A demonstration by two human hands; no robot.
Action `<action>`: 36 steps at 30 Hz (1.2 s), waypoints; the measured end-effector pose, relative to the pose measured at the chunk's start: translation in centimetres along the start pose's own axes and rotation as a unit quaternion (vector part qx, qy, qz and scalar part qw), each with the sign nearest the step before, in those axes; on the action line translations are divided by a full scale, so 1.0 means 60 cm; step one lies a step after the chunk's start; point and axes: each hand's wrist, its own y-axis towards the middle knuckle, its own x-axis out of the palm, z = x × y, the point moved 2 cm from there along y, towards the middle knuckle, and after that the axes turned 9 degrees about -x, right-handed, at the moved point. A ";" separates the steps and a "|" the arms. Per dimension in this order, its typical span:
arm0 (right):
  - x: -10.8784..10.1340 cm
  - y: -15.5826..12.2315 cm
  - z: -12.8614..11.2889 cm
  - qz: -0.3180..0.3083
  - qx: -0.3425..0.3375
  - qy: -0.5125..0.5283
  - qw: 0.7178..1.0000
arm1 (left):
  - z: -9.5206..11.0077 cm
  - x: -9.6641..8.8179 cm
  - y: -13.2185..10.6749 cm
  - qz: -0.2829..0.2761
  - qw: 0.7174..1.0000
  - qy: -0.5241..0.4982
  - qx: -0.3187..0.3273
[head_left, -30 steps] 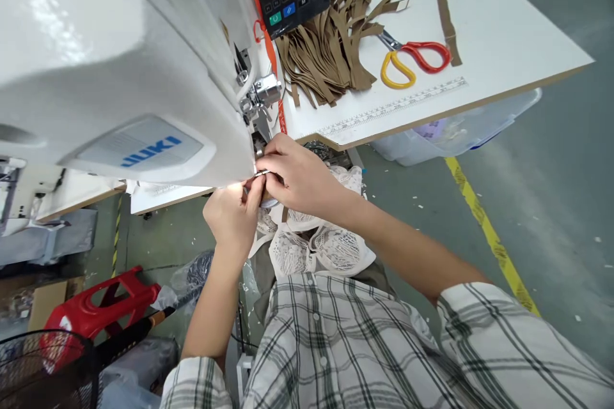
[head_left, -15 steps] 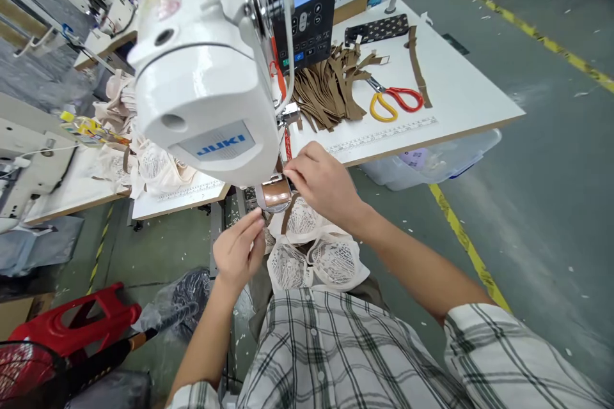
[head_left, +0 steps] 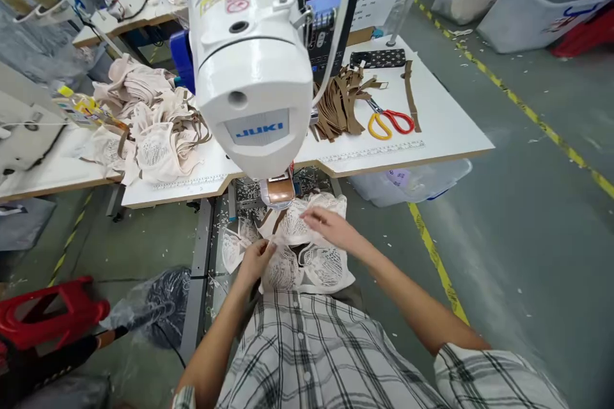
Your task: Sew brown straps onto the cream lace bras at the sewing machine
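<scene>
White lace bras [head_left: 326, 265] lie over my lap below the sewing machine [head_left: 254, 89]. My left hand [head_left: 255, 262] is closed, its thumb and fingers pinching the pale edge of a bra. Over the upper lace cup [head_left: 295, 220] is my right hand [head_left: 330, 228], its fingers stretched out; whether they touch the lace I cannot tell. A brown strap [head_left: 278, 220] runs beside that cup. Just above the hands sits the machine's copper-coloured sewing bed [head_left: 279, 190]. The needle is hidden behind the machine head.
Brown strap pieces [head_left: 338, 105], scissors [head_left: 391, 123] with red and yellow handles and a patterned case [head_left: 378, 59] lie on the white table [head_left: 446, 128]. More bras [head_left: 156, 147] are heaped at the left. A clear bin [head_left: 412, 179] stands under the table's right side.
Both hands have come down from the sewing bed to the bras on my lap. My left hand has closed on a bra's edge, and my right hand's fingers have straightened. The view has shifted.
</scene>
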 end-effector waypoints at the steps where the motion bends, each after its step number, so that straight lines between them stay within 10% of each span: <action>1: 0.017 -0.010 0.000 -0.065 -0.001 -0.008 0.998 | 0.018 -0.005 -0.010 -0.011 1.000 -0.010 0.010; 5: 0.054 -0.033 -0.033 -0.156 -0.080 0.029 0.984 | 0.114 -0.016 -0.058 -0.070 0.995 -0.034 0.068; 12: 0.001 -0.030 -0.130 0.093 -0.062 0.162 0.981 | 0.227 -0.023 -0.086 -0.073 0.989 -0.043 0.123; 18: -0.032 0.054 -0.141 0.210 -0.098 0.137 0.963 | 0.235 -0.054 -0.057 0.113 0.976 0.028 0.186; 29: -0.062 0.156 -0.129 0.193 -0.204 -0.018 0.960 | 0.249 -0.072 -0.044 0.343 0.823 0.315 0.325; 36: -0.071 0.173 -0.132 0.185 -0.246 -0.075 0.948 | 0.259 -0.012 -0.050 0.328 0.804 0.378 0.322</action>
